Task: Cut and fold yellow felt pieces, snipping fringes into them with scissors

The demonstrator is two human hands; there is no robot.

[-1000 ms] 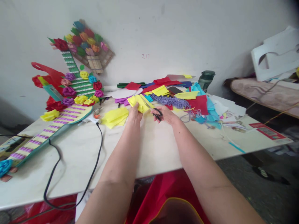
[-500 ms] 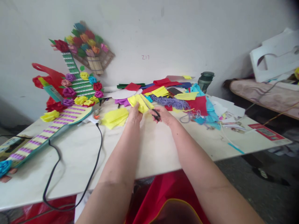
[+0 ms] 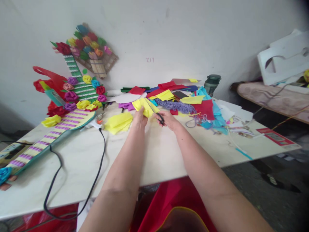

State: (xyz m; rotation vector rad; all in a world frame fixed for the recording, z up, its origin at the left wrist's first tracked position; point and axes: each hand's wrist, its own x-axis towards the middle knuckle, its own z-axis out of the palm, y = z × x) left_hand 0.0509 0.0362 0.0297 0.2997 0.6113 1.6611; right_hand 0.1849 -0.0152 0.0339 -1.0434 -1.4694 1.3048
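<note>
My left hand [image 3: 141, 119] is closed on a folded piece of yellow crepe paper [image 3: 144, 106], held over the middle of the table. In my right hand [image 3: 167, 120] are scissors [image 3: 160, 119] with black handles, fingers through the loops. Their blades point up and left and lie at the paper's right edge. How far the blades are apart is too small to tell. Left of my left hand, a stack of yellow paper sheets [image 3: 118, 122] lies on the table. Behind my right hand is a heap of purple yarn [image 3: 176, 105].
Two guitar-shaped boards, one green [image 3: 83, 89] and one yellow-striped [image 3: 55, 133], carry paper flowers at the left. A hot glue gun [image 3: 95, 123] with a black cord lies near them. Coloured paper, a phone [image 3: 181, 94] and a dark green bottle [image 3: 212, 84] stand or lie at the back.
The scissor handles in my right hand have come closer together, and that hand has shifted slightly left. My left hand and the yellow paper have stayed nearly in place.
</note>
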